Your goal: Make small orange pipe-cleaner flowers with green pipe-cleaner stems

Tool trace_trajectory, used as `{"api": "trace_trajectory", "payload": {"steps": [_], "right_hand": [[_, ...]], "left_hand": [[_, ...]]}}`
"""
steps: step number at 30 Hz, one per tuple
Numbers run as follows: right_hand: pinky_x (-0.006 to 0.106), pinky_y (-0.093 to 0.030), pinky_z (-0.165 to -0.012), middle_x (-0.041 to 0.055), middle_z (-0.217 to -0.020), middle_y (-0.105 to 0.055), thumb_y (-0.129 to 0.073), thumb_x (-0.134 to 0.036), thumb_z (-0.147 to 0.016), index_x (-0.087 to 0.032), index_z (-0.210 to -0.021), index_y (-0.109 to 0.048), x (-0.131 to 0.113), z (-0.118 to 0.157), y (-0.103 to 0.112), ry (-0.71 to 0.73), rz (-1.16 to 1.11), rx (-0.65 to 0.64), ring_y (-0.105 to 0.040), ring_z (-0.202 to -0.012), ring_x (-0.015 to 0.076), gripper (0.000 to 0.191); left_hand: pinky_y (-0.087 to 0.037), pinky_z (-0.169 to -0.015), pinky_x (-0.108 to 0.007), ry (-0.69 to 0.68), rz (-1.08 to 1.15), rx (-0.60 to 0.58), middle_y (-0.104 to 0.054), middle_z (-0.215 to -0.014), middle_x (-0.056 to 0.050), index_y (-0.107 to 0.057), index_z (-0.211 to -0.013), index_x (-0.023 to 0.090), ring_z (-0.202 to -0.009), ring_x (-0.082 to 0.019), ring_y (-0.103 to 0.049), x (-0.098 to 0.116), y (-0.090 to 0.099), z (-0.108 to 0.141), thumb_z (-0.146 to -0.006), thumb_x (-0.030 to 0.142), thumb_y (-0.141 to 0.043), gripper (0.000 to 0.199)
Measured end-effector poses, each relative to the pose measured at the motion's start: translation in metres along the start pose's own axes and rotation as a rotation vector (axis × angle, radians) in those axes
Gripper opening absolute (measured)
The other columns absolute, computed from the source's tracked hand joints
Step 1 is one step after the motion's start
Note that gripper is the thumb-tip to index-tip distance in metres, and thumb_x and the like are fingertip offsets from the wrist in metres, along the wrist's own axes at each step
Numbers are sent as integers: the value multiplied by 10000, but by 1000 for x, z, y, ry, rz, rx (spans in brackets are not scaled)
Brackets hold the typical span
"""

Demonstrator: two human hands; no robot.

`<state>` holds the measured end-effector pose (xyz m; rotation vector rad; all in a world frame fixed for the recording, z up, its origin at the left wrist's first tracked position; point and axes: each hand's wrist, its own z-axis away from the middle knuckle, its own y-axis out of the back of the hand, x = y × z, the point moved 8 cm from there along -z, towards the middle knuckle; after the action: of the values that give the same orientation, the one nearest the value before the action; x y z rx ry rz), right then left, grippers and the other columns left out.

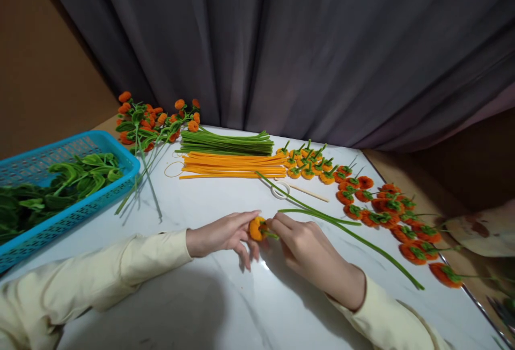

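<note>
Between thumb and fingers, my left hand point(229, 234) holds a small yellow-orange fuzzy flower head point(257, 228) with green chenille strands on its underside. The fingertips of my right hand point(308, 245) are pinched together at the green strands, and they hide part of them. Two long green chenille stems point(374, 249) lie on the white table just beyond my right hand. A white tape roll point(280, 190) and a thin wooden stick point(308, 191) lie farther back.
A blue basket point(134, 165) of green leaves stands left. Behind are finished orange flowers point(148, 119), green chenille stems point(229, 141) and orange chenille stems point(233, 165). Yellow flower heads point(308, 172) and orange-red ones point(390, 205) line the right. A grey curtain point(249, 44) hangs behind.
</note>
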<state>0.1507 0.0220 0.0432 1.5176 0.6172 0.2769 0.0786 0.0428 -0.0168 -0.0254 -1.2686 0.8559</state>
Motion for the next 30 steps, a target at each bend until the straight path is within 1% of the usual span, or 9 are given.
{"api": "trace_trajectory", "payload": {"steps": [2,4,8,10,15,17,22,26,30], "right_hand": [[242,-330,-536,36,-821,-590,-408,5,-715,-169,-914,-545,11,0,1,-91,-89,14,-554,-635,140,298],[245,-365,-587,46,-844,-604,-394,-19,-766,-174,-949,-548,17,1,1,-136,-208,36,-577,-703,158,285],[261,-396,-651,49,-830,-624,-392,-188,-896,-176,-918,-576,28,-4,6,-195,-444,90,-573,-738,163,185],[248,-390,-608,29,-742,-603,-415,-289,-910,-175,-830,-586,38,-6,7,-276,-571,89,-544,-672,145,221],[206,-310,-383,-45,-503,-461,-414,-496,-887,-161,-778,-547,43,-2,-31,-483,-1130,-263,-382,-390,78,376],[197,-327,-360,-39,-515,-498,-443,-519,-868,-150,-828,-536,36,-2,-42,-469,-1299,-346,-407,-372,76,383],[197,-404,-421,23,-731,-601,-589,-479,-800,-141,-888,-509,29,-6,-51,-393,-1536,-315,-557,-518,99,358],[194,-418,-467,9,-705,-597,-642,-416,-781,-129,-894,-534,30,-8,-51,-332,-1567,-254,-576,-577,102,327],[200,-417,-466,6,-672,-596,-637,-401,-789,-131,-877,-537,31,-8,-49,-308,-1544,-195,-564,-572,107,301]], "left_hand": [[-535,-609,-324,-97,13,23,-586,-930,-80,-560,-996,144,-801,-193,-621,7,4,1,-863,425,-493,318],[-531,-670,-328,-158,-30,60,-590,-961,-89,-551,-1086,146,-866,-199,-615,9,9,1,-860,366,-526,317],[-527,-629,-291,-217,-151,121,-616,-938,-105,-540,-1143,118,-821,-187,-631,12,16,2,-869,368,-516,373],[-511,-559,-242,-257,-233,149,-625,-896,-93,-540,-1141,115,-745,-159,-632,15,17,2,-873,371,-507,372],[-370,-352,-164,-264,-407,229,-588,-682,6,-493,-1127,144,-369,-48,-476,15,20,6,-895,412,-438,359],[-371,-342,-169,-269,-464,284,-564,-664,22,-496,-1071,152,-363,-52,-463,16,22,8,-885,432,-442,341],[-390,-384,-172,-303,-685,359,-532,-629,32,-546,-991,155,-407,-59,-445,22,19,14,-892,422,-418,311],[-402,-428,-170,-342,-819,377,-563,-658,14,-552,-1017,167,-439,-64,-461,24,16,17,-910,381,-393,288],[-413,-428,-177,-336,-760,376,-570,-710,5,-473,-1077,171,-465,-78,-485,19,18,16,-908,391,-388,290]]}}
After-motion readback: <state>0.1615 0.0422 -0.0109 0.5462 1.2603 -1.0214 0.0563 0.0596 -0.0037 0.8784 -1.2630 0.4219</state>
